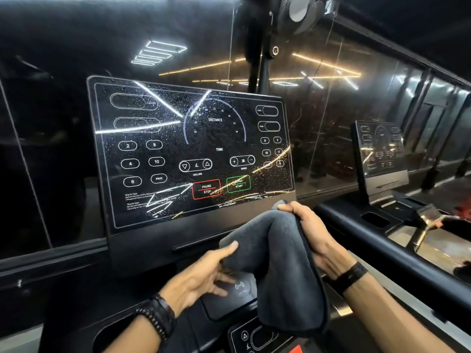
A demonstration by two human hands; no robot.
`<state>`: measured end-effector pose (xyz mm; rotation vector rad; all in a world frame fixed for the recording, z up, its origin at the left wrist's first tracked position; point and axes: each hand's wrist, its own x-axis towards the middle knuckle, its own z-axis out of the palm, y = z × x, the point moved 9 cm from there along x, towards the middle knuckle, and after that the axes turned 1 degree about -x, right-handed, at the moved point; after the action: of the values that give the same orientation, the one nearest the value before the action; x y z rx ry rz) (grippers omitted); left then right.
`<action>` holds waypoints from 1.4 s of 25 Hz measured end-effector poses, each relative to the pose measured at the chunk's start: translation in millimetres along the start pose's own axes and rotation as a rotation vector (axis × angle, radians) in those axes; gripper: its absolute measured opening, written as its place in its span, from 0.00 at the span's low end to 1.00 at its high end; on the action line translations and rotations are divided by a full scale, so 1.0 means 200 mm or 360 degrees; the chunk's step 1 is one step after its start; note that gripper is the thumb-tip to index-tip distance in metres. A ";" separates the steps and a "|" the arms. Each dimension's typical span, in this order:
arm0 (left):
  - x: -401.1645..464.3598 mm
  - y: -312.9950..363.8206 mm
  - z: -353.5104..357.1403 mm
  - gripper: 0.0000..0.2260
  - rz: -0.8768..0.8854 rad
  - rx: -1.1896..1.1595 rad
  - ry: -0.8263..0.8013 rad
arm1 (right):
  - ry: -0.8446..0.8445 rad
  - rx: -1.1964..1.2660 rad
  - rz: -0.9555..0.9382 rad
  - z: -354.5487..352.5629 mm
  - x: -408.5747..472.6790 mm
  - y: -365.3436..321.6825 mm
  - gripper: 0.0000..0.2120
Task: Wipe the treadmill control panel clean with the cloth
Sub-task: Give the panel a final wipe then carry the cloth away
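Observation:
The treadmill control panel [178, 154] is a glossy black tilted screen with white button outlines, speckled all over with small droplets. Just below its lower right corner a dark grey cloth [283, 266] hangs folded. My right hand [308, 230] grips the cloth's top edge, its fingers curled over the fold. My left hand [204, 273] reaches in from the lower left, thumb pressed against the cloth's left side and fingers spread beneath it. The cloth is not touching the panel.
A black console shelf with a wireless-charging pad [237, 291] lies under the hands. A black handrail [392, 240] runs along the right. A second treadmill panel [379, 151] stands beyond it. Mirror-like glass walls sit behind, and a fan [298, 11] hangs overhead.

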<state>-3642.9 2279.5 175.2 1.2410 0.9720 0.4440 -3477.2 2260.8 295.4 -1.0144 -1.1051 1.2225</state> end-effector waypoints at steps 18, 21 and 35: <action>-0.37 0.69 -0.50 0.25 0.0897 0.0069 0.1114 | 0.0366 -0.0661 -0.0340 -0.20 0.09 -0.20 0.23; -0.40 0.76 -0.53 0.25 0.0891 0.0318 0.1180 | 0.0271 -0.0861 -0.0426 -0.14 0.11 -0.22 0.12; -0.51 0.94 -0.54 0.15 0.1121 0.0219 0.1154 | -0.0045 -0.0675 -0.0507 0.03 0.06 -0.33 0.15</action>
<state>-3747.2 2323.5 385.9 1.5736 1.1489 1.4728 -3470.5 2266.8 362.7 -1.0830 -1.5234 0.7634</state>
